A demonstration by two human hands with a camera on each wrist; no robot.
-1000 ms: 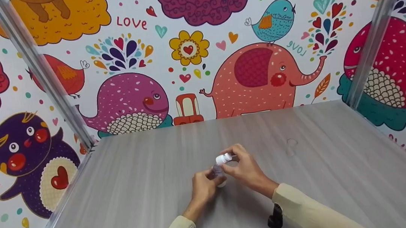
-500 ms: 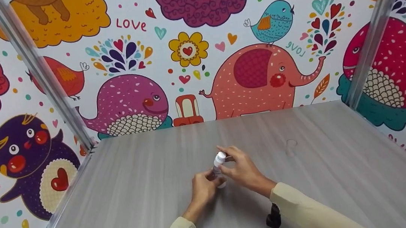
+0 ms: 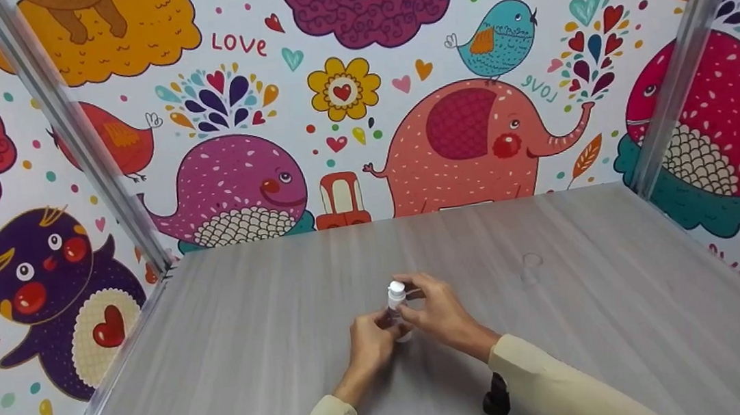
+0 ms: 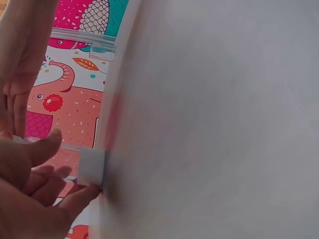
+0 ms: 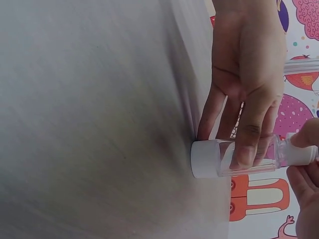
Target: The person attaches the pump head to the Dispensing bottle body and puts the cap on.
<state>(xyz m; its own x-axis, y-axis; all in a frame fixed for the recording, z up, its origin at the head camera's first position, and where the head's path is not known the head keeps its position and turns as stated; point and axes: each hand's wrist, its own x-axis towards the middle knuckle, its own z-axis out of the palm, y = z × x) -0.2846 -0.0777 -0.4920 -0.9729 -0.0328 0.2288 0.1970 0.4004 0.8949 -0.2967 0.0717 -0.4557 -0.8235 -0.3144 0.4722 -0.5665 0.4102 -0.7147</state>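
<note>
A small clear bottle (image 5: 269,160) with a white base (image 5: 203,159) stands upright on the grey table. My left hand (image 3: 370,341) holds its body between thumb and fingers, low over the tabletop. Above, my right hand (image 3: 448,312) pinches a white pump top (image 3: 396,293) between thumb and fingers. The pump top sits upright at the bottle's neck, in line with the body. In the left wrist view the white base (image 4: 91,167) shows below the left fingers, with the top hidden behind the hand.
A clear cap (image 3: 532,269) stands on the wood-grain table (image 3: 262,356), right of the hands. Metal posts (image 3: 84,138) rise at both back corners, before walls printed with cartoon animals.
My right hand has swung the pump top from a strong tilt to upright and lowered it onto the bottle's neck. The left hand keeps its hold on the bottle.
</note>
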